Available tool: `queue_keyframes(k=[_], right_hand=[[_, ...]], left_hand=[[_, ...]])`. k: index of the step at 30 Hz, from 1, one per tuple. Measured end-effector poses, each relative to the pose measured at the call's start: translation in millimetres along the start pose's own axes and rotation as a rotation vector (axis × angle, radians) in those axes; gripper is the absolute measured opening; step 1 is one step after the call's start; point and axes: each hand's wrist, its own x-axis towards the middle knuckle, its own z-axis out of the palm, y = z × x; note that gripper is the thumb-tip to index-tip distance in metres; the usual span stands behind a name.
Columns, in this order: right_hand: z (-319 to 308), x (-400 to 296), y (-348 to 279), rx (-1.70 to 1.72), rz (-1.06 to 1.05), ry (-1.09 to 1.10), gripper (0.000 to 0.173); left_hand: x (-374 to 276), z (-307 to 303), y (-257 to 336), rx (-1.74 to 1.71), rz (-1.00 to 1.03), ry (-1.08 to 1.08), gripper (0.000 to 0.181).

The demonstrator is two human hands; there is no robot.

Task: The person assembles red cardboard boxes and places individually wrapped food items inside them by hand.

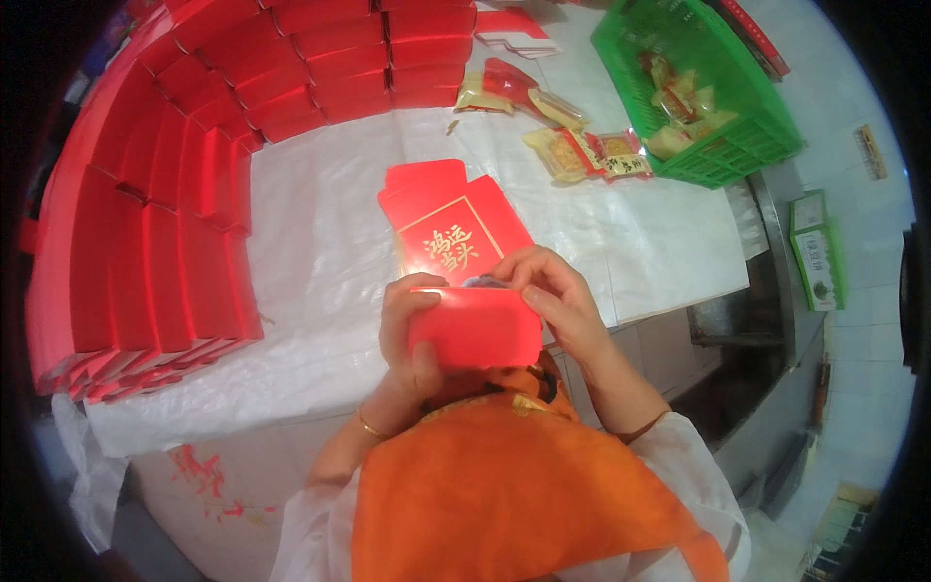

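A red cardboard box (476, 327) is held close to my body, above the front edge of the table. Its lid (502, 207) stands open, pointing away from me, with side flaps spread and gold writing inside a gold line. My left hand (407, 331) grips the box's left side, the thumb on the near wall. At the right end, my right hand (560, 298) pinches the rim between thumb and fingers. A small dark, shiny patch shows at the opening between my hands; what it is, I cannot tell. The box's inside is mostly hidden.
Stacked red boxes (196, 174) line the left and back of the white-covered table (327, 218). Wrapped pastries (567, 154) lie beside a green plastic crate (727, 164) holding more packets. A green-and-white carton (816, 251) stands at right. Red scraps (198, 469) litter the floor.
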Motion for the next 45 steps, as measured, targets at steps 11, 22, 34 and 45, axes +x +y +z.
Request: queue_keyframes(k=[11, 22, 34, 45], right_hand=[[4.1, 47.0, -33.4, -0.279, 0.173, -0.361, 0.013], [41.1, 84.6, -53.0, -0.663, 0.16, -0.51, 0.02], [61.6, 95.2, -63.2, -0.901, -0.114, -0.551, 0.038], [42.9, 18.3, -75.0, -1.184, -0.427, -0.491, 0.059]], left_hand=[[-6.3, 2.8, -8.3, -0.218, 0.055, 0.018, 0.066], [0.4, -4.3, 1.1, -0.183, 0.051, -0.068, 0.077], [-9.6, -8.9, -7.4, -0.111, 0.035, -0.028, 0.072], [3.3, -10.2, -13.6, 0.027, 0.166, -0.055, 0.079]])
